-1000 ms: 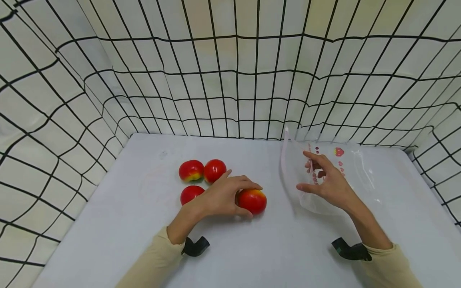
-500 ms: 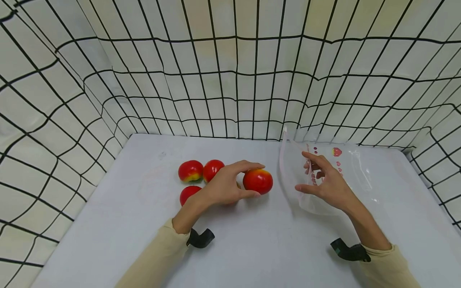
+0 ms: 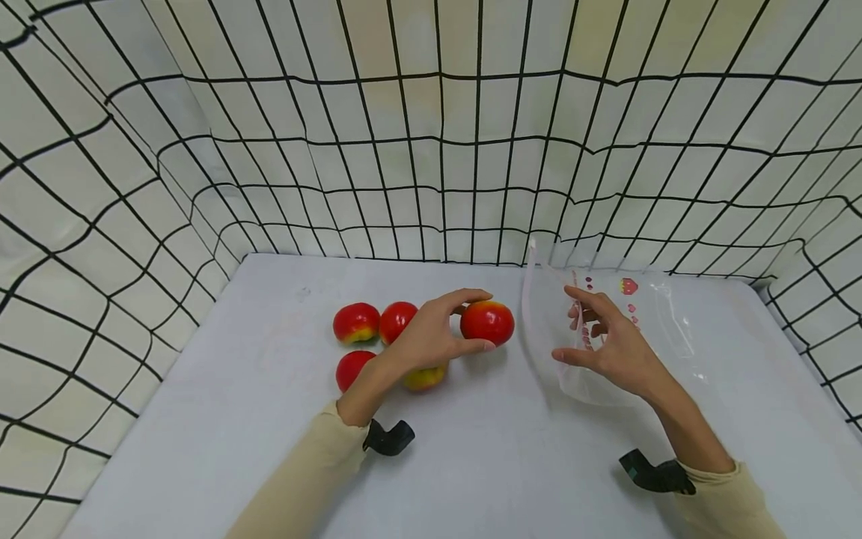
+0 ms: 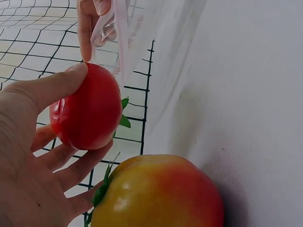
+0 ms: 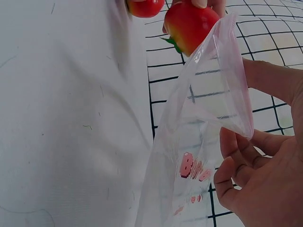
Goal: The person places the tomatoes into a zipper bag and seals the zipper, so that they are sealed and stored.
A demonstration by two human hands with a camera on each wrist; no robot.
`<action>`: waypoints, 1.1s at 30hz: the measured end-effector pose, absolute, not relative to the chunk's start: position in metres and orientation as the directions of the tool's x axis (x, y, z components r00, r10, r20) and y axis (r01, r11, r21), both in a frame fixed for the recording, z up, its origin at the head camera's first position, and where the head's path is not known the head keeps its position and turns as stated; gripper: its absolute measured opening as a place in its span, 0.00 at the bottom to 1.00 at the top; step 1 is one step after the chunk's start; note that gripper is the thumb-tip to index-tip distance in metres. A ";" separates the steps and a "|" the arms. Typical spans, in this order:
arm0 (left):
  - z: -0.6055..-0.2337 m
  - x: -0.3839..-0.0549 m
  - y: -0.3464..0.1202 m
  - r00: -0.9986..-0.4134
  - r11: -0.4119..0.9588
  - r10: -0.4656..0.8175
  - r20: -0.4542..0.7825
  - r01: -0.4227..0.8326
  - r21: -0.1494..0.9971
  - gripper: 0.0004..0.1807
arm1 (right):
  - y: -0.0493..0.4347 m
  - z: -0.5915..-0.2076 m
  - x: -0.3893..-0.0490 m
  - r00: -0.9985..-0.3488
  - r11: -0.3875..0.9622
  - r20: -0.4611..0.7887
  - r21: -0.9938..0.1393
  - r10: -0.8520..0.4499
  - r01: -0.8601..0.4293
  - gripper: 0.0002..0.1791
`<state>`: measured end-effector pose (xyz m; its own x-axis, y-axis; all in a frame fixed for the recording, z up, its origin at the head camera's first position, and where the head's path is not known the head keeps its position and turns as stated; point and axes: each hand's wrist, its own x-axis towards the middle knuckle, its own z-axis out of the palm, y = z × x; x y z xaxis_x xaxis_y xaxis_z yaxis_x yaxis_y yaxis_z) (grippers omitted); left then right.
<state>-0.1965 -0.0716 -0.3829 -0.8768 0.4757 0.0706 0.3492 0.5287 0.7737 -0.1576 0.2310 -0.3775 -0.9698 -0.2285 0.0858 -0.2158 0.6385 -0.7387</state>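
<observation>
Nearest, a black fitting [image 3: 389, 439] shows at the left sleeve cuff [image 3: 345, 438]. A yellow-red fruit [image 3: 426, 378] lies partly beneath the left hand [image 3: 427, 337], on the white counter [image 3: 498, 471]; a half-hidden red fruit [image 3: 352, 368] sits left of it, behind the wrist. Left fingers: parted to fruit width, pinching a glossy red fruit [image 3: 488, 323] clear of the counter, near the bag mouth. Right hand [image 3: 616, 344]: thumb and index finger wide apart, remaining fingers curled on the rim of a clear printed bag [image 3: 663, 329]; exact contacts are hard to read through the film. Left of the left fingers, two further red fruits [image 3: 357, 323] lie side by side. Farthest, beyond both hands, stands black wire mesh [image 3: 441, 139].
</observation>
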 end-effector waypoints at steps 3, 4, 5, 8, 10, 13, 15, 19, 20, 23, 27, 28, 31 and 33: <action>-0.383 -0.200 -0.071 -0.886 0.542 0.459 0.068 0.339 0.769 0.40 | 0.231 -0.377 -0.158 -0.968 0.638 0.099 -0.736 -0.233 -0.228 0.52; -0.383 -0.202 -0.071 -0.890 0.545 0.451 0.069 0.335 0.769 0.40 | 0.231 -0.376 -0.159 -0.966 0.636 0.103 -0.736 -0.235 -0.233 0.52; -0.382 -0.202 -0.070 -0.894 0.547 0.443 0.070 0.331 0.769 0.40 | 0.230 -0.376 -0.159 -0.965 0.636 0.106 -0.734 -0.240 -0.239 0.52; -0.382 -0.205 -0.069 -0.903 0.554 0.424 0.065 0.316 0.770 0.39 | 0.230 -0.375 -0.157 -0.965 0.637 0.103 -0.733 -0.243 -0.238 0.52; -0.381 -0.206 -0.066 -0.905 0.556 0.421 0.059 0.309 0.771 0.39 | 0.230 -0.375 -0.154 -0.965 0.637 0.097 -0.735 -0.242 -0.233 0.52; -0.380 -0.207 -0.062 -0.903 0.554 0.427 0.055 0.309 0.773 0.39 | 0.230 -0.374 -0.151 -0.968 0.637 0.088 -0.738 -0.236 -0.223 0.52; -0.380 -0.207 -0.059 -0.903 0.551 0.425 0.056 0.307 0.776 0.39 | 0.229 -0.374 -0.150 -0.967 0.633 0.088 -0.741 -0.239 -0.224 0.52; -0.380 -0.207 -0.055 -0.910 0.549 0.411 0.055 0.295 0.782 0.39 | 0.226 -0.374 -0.150 -0.966 0.632 0.088 -0.740 -0.245 -0.228 0.52; -0.381 -0.207 -0.054 -0.911 0.549 0.408 0.054 0.293 0.783 0.39 | 0.226 -0.374 -0.150 -0.966 0.633 0.086 -0.740 -0.245 -0.227 0.52; -0.382 -0.208 -0.051 -0.912 0.542 0.407 0.051 0.287 0.790 0.39 | 0.225 -0.374 -0.150 -0.967 0.641 0.082 -0.735 -0.242 -0.223 0.52; -0.382 -0.210 -0.046 -0.911 0.543 0.409 0.047 0.285 0.790 0.38 | 0.225 -0.375 -0.150 -0.968 0.647 0.084 -0.730 -0.237 -0.222 0.52; -0.382 -0.211 -0.045 -0.912 0.547 0.408 0.045 0.284 0.787 0.38 | 0.226 -0.375 -0.150 -0.968 0.647 0.086 -0.729 -0.236 -0.222 0.52; -0.381 -0.213 -0.041 -0.914 0.566 0.403 0.035 0.279 0.776 0.39 | 0.227 -0.375 -0.151 -0.967 0.644 0.093 -0.730 -0.238 -0.228 0.52; -0.381 -0.213 -0.040 -0.917 0.576 0.397 0.026 0.271 0.771 0.39 | 0.226 -0.375 -0.151 -0.965 0.642 0.096 -0.731 -0.242 -0.234 0.52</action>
<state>-0.2130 -0.0404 -0.3808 -0.9173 0.3974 0.0262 0.2714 0.5757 0.7713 -0.1510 0.2263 -0.3746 -0.9654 -0.2421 0.0965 -0.2339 0.6415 -0.7306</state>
